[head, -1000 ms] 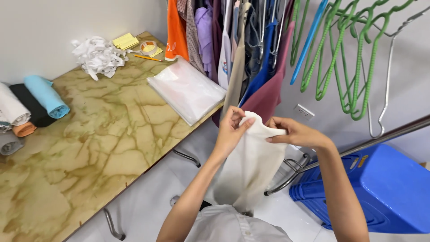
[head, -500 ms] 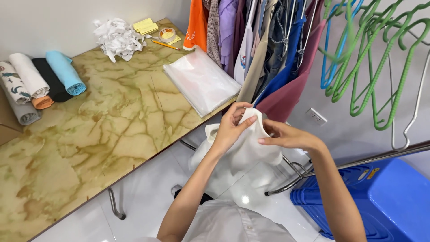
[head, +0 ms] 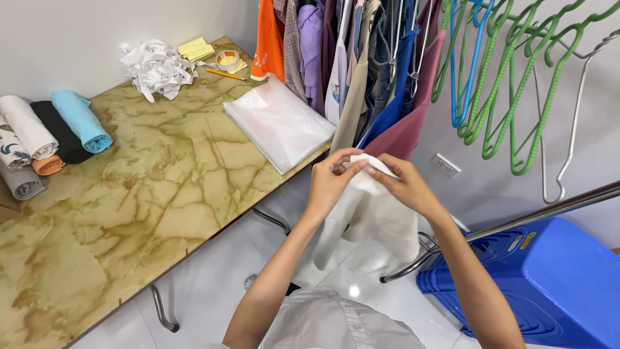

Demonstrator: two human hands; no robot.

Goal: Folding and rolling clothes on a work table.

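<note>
Table middle: marble table (head: 129,213) bare, free passage.
Ahead: hanging clothes (head: 361,71) block.
Right: blue bin (head: 555,284) blocks.

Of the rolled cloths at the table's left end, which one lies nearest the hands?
The light blue roll. It is the rightmost of the group, beside the black roll; the white roll and others lie farther left.

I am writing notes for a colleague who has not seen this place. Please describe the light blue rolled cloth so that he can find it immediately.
Start at the marble-patterned table on the left and go to its far left end by the wall, where a row of rolled cloths lies. The light blue rolled cloth is the rightmost one, next to the black roll. It is the only blue one in the row.
</note>
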